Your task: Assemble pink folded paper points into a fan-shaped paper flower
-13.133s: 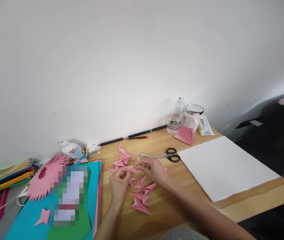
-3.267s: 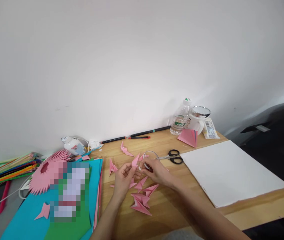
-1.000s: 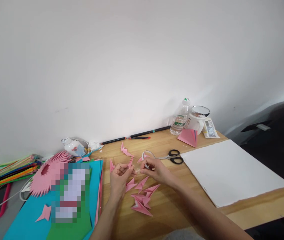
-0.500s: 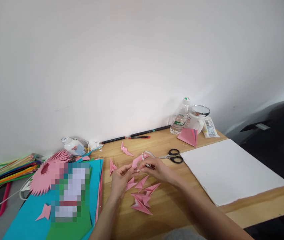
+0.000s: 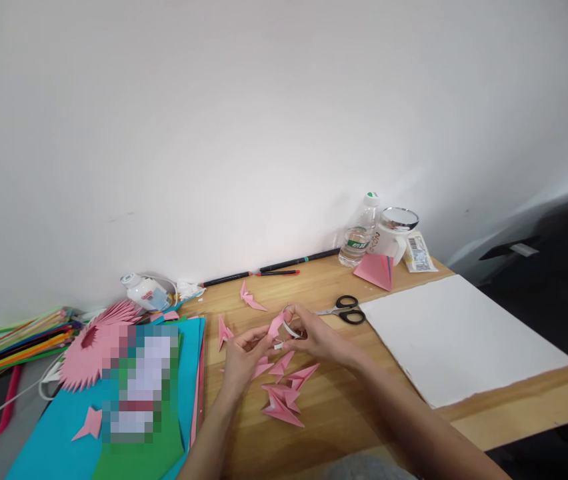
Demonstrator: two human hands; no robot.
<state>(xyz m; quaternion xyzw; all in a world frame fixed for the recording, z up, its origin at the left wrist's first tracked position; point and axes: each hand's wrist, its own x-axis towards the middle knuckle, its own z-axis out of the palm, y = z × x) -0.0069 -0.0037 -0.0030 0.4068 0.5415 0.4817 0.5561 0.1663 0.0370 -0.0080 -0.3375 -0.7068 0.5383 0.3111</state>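
Between thumb and fingers, my left hand (image 5: 244,352) pinches a small pink folded paper piece (image 5: 277,325). Closed around a white tape roll (image 5: 291,330), my right hand (image 5: 317,337) is at the right of that piece. A short white strip (image 5: 278,346) shows between the two hands; whether it is joined to the roll I cannot tell. Several pink folded pieces (image 5: 284,412) lie on the wood below the hands. Single ones rest left of them, such as a pointed piece (image 5: 225,331), and behind them, a winged piece (image 5: 251,297).
Scissors (image 5: 348,310) with black handles lie right of my hands, beside a white board (image 5: 469,340). A water bottle (image 5: 359,240), a mug (image 5: 393,241) and a pink folded sheet (image 5: 375,271) stand at the back. Leftward are coloured papers (image 5: 39,427) and a pink pleated ring (image 5: 71,360).
The tape roll has turned and come lower in my right hand, whose fingers have risen around it. The pink piece is tilted more upright, and the white strip now shows below it.
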